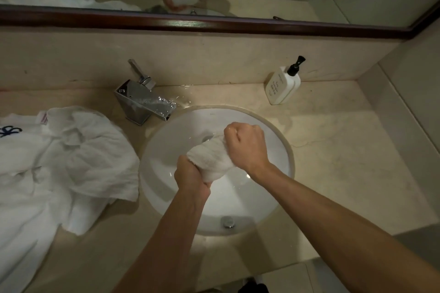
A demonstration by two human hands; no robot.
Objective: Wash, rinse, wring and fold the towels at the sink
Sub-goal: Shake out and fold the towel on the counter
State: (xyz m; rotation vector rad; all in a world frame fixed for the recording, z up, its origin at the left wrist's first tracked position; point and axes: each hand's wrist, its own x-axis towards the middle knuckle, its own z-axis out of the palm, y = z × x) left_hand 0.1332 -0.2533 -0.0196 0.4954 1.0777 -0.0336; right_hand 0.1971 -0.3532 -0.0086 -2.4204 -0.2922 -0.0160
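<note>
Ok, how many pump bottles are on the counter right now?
1: a white pump bottle with a black pump stands on the counter at the wall, right of the faucet. Others could sit outside the view.

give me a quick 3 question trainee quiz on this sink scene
1. True or false: both hands grip the rolled towel over the sink.
2. Where does the soap bottle stand? A) left of the tap B) on the counter to the right, behind the sink C) in the basin
3. What lies on the counter left of the sink?

Key
1. True: the left hand and the right hand each hold one end.
2. B
3. A heap of white towels.
</note>
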